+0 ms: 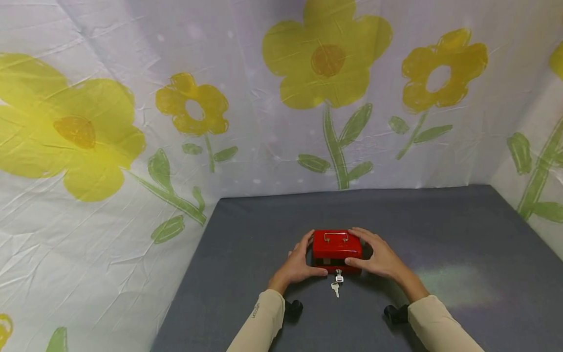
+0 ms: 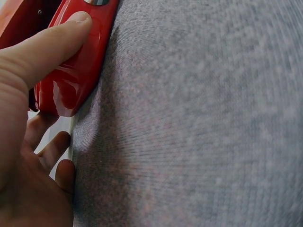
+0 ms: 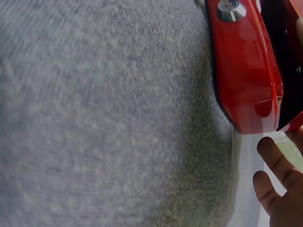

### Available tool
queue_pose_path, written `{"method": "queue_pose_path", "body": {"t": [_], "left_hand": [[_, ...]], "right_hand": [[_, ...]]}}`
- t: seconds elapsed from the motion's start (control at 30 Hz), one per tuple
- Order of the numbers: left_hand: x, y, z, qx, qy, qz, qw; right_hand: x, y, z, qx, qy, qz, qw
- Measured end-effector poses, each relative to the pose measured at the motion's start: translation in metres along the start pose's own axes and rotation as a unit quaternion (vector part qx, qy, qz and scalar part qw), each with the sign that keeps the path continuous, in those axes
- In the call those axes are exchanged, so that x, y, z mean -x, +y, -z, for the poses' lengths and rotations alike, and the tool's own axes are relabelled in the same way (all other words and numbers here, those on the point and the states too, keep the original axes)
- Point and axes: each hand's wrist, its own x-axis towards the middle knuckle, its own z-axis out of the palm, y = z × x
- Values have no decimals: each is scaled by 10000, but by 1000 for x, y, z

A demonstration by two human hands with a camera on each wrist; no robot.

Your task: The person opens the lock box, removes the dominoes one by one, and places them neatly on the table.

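At lower centre of the head view, a red box is held between both hands, its base gripped by the left hand, its raised lid by the right hand. Keys are seen just below, on the grey tabletop's side.

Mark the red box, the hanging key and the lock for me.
Red box [image 1: 336, 250]: head view, on its lid.
Hanging key [image 1: 335, 286]: head view, on its wide head.
Lock [image 3: 232, 12]: right wrist view, on its metal collar.
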Motion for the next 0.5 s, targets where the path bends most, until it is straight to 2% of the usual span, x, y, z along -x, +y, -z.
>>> {"method": "queue_pose_path", "body": {"t": [0.5], "left_hand": [[0, 0, 1, -41, -13, 117, 9999]], "right_hand": [[-3, -7, -1, -721, 292, -287, 9966]]}}
